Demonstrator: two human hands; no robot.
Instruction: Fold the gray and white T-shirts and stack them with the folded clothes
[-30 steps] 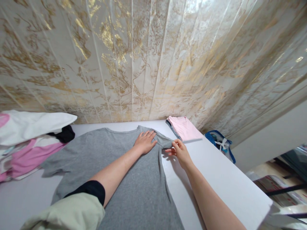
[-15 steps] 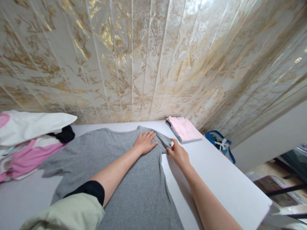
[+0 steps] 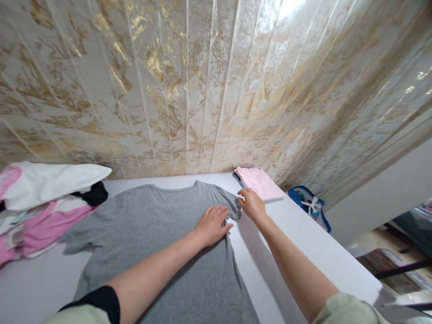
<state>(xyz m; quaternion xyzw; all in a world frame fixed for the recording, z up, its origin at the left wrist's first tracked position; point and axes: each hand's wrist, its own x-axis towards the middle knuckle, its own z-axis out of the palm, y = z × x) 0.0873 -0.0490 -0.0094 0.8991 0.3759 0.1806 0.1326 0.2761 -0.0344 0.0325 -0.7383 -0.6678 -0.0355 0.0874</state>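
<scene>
A grey T-shirt [image 3: 155, 234] lies spread flat on the white table [image 3: 303, 252], neck toward the wall. My left hand [image 3: 212, 224] rests flat on the shirt near its right underarm, fingers stretched out. My right hand [image 3: 251, 204] pinches the edge of the shirt's right sleeve [image 3: 229, 202], which is bunched and folded in toward the body.
A folded pink garment [image 3: 259, 182] on a darker one sits at the table's far right corner. A heap of pink, white and black clothes [image 3: 40, 202] lies at the left. A blue bag [image 3: 308, 204] stands beyond the right edge. A gold-patterned wall [image 3: 202, 90] backs the table.
My left hand slid back from the shoulder toward the underarm. My right hand moved up and inward with the sleeve, folding it toward the shirt's body.
</scene>
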